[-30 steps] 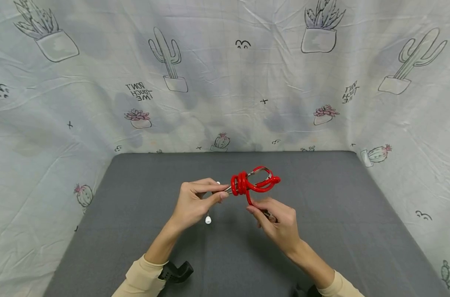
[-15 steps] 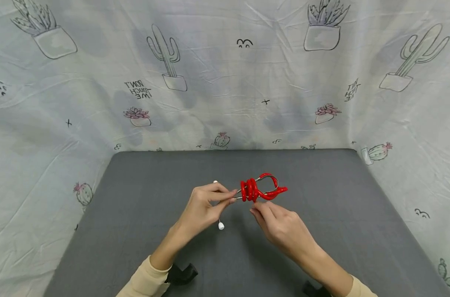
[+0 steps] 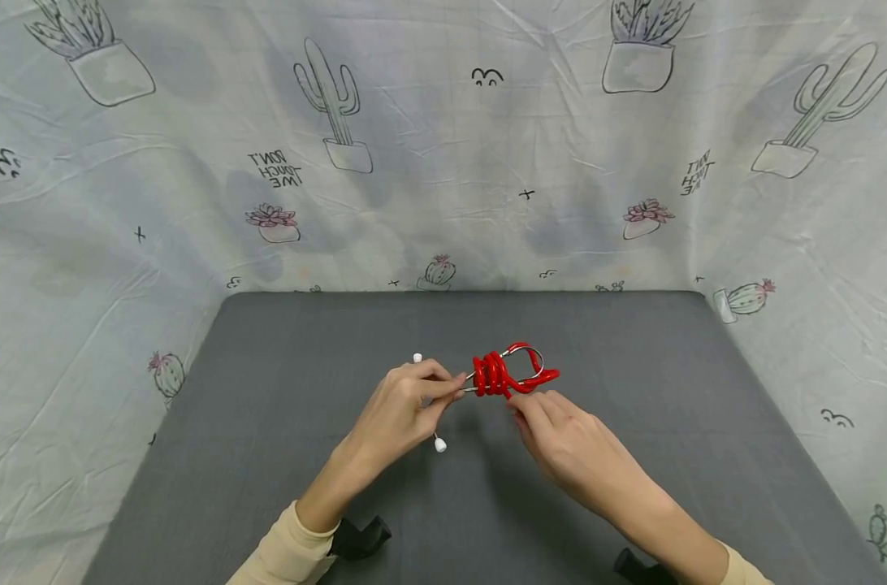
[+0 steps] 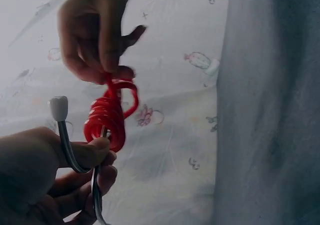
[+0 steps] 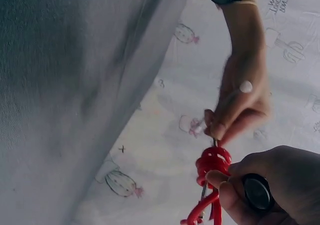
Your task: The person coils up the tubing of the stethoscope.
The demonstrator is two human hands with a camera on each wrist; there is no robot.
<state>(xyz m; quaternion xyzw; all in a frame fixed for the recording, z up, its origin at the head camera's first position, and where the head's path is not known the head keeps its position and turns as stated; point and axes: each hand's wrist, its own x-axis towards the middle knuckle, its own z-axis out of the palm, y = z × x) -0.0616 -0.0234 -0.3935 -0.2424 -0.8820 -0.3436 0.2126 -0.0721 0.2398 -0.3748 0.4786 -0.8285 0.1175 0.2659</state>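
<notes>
A stethoscope with red tubing [image 3: 491,374] is held up over the grey table. Its tubing is wound in several turns around the metal ear tubes [image 4: 95,190], with a loop [image 3: 549,376] sticking out on the right. My left hand [image 3: 407,402] pinches the ear tubes just left of the coils. White ear tips [image 3: 439,444] show on either side of that hand. My right hand [image 3: 571,447] pinches the tubing's end right below the coils. In the right wrist view the round chestpiece [image 5: 258,192] lies against the right hand's fingers; from the head view it is hidden.
A grey table [image 3: 305,341] spreads beneath both hands. Pale cloth [image 3: 443,146] printed with cacti and potted plants hangs behind it and at both sides. Dark wrist-worn devices [image 3: 359,538] sit at the sleeves.
The stethoscope and my left hand have shifted slightly right. My right hand has turned over close under the coils, hiding the chestpiece in the head view, and the free length of tubing looks shorter.
</notes>
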